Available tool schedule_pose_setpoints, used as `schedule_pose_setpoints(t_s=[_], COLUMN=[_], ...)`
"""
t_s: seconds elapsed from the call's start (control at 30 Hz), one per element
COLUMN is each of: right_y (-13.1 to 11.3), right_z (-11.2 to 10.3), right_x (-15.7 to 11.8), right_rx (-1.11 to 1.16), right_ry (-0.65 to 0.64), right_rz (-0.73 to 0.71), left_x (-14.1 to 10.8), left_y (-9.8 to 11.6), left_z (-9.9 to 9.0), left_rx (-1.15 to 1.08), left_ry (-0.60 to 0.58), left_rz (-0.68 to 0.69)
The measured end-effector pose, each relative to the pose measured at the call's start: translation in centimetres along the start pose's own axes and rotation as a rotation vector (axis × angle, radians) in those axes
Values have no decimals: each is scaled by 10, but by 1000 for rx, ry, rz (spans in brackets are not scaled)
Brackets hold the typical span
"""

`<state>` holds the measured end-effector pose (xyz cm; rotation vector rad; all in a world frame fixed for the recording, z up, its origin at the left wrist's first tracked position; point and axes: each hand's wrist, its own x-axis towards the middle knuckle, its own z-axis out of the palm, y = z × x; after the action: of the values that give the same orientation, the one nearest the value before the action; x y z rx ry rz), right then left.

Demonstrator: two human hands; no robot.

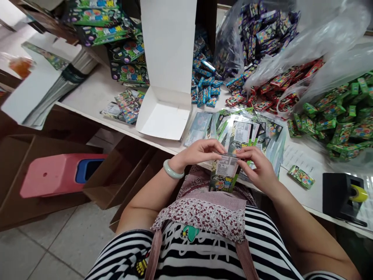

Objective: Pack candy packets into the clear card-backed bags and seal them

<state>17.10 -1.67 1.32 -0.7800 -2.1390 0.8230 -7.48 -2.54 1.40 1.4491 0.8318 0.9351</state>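
A flat printed packet, dark with green and a white label, hangs upright over the apron at the table's front edge. My left hand, with a pale bangle on the wrist, pinches its top edge near the left corner. The top right corner is pinched by my right hand. Just beyond the hands lies a spread pile of similar clear packets. To the left of that pile, a white box stands open with its lid raised and nothing visible inside.
Small blue boxes, red boxes, purple boxes and green boxes lie heaped behind, partly in plastic bags. A tape dispenser sits at the right. Cartons and a pink stool stand at lower left.
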Motion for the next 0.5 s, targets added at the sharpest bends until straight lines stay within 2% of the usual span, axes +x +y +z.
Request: schedule_pose_setpoints(t_s=[0.17,0.3,0.37,0.43,0.5], right_y=[8,10,11,19,37], right_z=[4,15,19,14,-4], right_x=[-3,-5,-6,-8,-16], right_rx=[-3,67,120,199,271], right_ry=[35,113,119,67,27], right_rz=[22,70,115,173,243], left_x=[-7,-4,0,5,10], left_y=[-19,-23,-25,-28,-31], left_z=[17,19,17,14,13], left_rx=[111,209,212,221,243], left_ry=[201,177,162,200,272], left_rz=[90,154,126,75,43])
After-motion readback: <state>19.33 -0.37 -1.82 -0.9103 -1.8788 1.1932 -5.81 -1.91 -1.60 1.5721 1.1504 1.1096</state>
